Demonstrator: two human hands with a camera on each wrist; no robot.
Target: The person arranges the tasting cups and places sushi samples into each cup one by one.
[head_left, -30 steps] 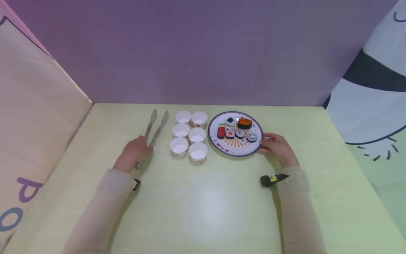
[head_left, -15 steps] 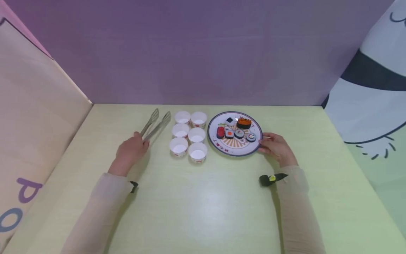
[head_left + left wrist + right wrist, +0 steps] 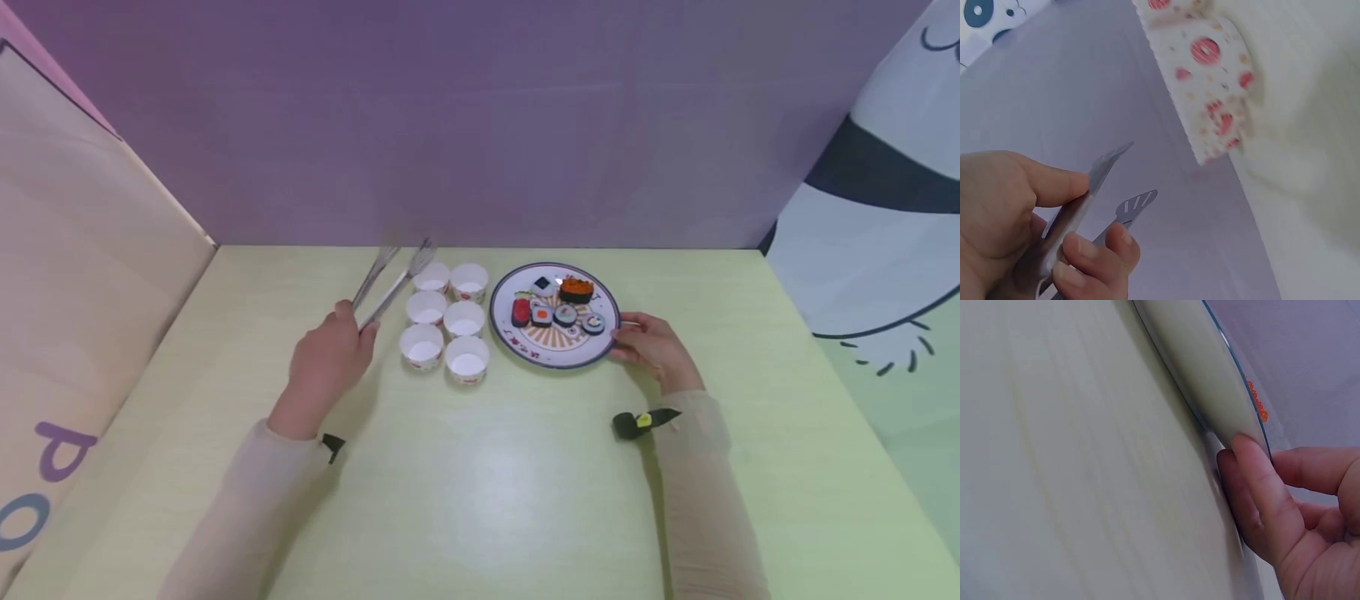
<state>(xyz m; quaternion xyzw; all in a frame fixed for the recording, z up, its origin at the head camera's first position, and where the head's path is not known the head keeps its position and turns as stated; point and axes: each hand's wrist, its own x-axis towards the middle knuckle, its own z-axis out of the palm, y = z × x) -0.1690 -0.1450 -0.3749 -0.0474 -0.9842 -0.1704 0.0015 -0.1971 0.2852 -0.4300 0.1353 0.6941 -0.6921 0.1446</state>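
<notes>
My left hand (image 3: pixel 330 358) grips metal tongs (image 3: pixel 393 287) above the table, their two arms spread and the tips near the back-left paper cup (image 3: pixel 432 277). In the left wrist view the thumb and fingers of the hand (image 3: pixel 1041 231) curl round the tongs (image 3: pixel 1072 215). My right hand (image 3: pixel 656 354) pinches the right edge of a round plate (image 3: pixel 555 357) that bears several sushi pieces, among them an orange-topped one (image 3: pixel 576 290). The right wrist view shows fingertips of the hand (image 3: pixel 1291 506) under the plate (image 3: pixel 1204 369) and the thumb at its rim.
Several white paper cups stand in two columns left of the plate, the front-right cup (image 3: pixel 467 363) closest to me. A purple wall (image 3: pixel 480 125) rises behind the pale table (image 3: pixel 480 483). Black devices are strapped at both wrists, the right one (image 3: pixel 637 423) partly over the table.
My left hand has lifted the tongs and brought them right, so their tips are nearer the back-left cup. The right hand and the plate have hardly moved.
</notes>
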